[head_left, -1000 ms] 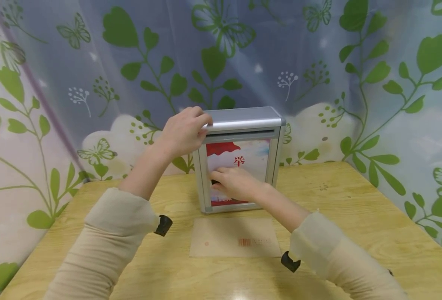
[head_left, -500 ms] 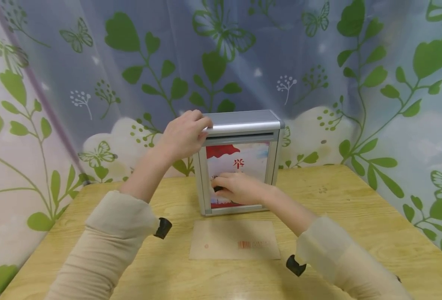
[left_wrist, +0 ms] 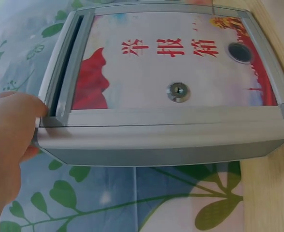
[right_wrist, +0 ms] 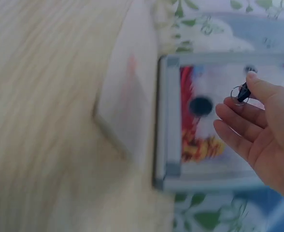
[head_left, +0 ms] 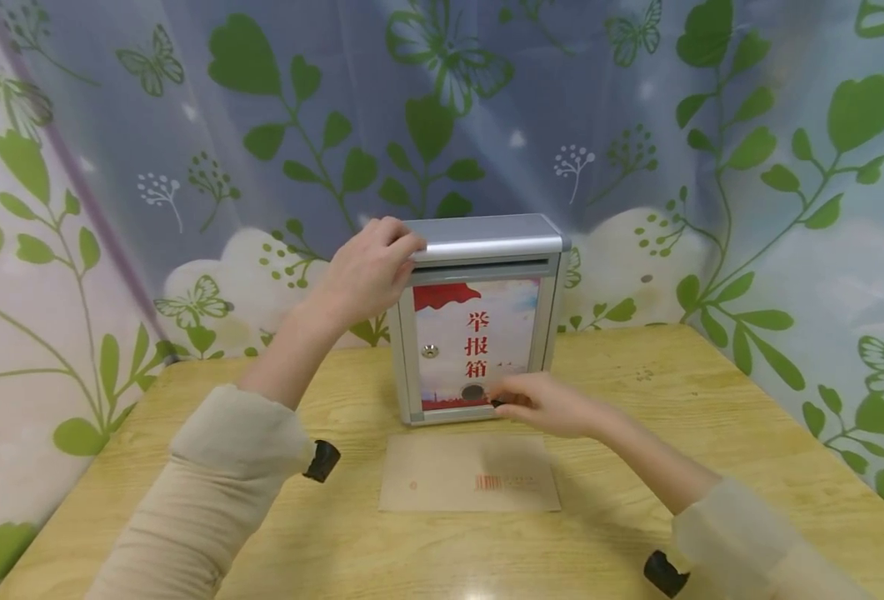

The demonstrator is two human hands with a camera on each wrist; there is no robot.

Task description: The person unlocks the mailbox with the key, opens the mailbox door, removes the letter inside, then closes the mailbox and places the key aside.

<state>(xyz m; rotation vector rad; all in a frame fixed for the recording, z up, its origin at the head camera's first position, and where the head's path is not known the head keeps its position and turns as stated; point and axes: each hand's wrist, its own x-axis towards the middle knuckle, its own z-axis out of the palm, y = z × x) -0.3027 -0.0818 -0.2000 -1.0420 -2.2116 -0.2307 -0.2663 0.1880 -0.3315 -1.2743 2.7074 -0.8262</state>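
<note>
A silver metal letter box with a top slot and a red-lettered front panel stands upright on the table. My left hand grips its upper left corner, thumb at the slot's end in the left wrist view. The keyhole of the round lock on the panel is bare. In front of the panel's lower right part is my right hand, pinching a black-headed key with a thin ring. The key's blade is hard to make out. A dark round window sits low on the panel.
A brown envelope with a red barcode lies flat on the wooden table just before the box. A leaf-patterned curtain hangs behind the table. Each wrist carries a black strap piece.
My right hand has come away from the lock, moving right and down with the key, so the lock and red lettering show. My left hand stays at the box corner.
</note>
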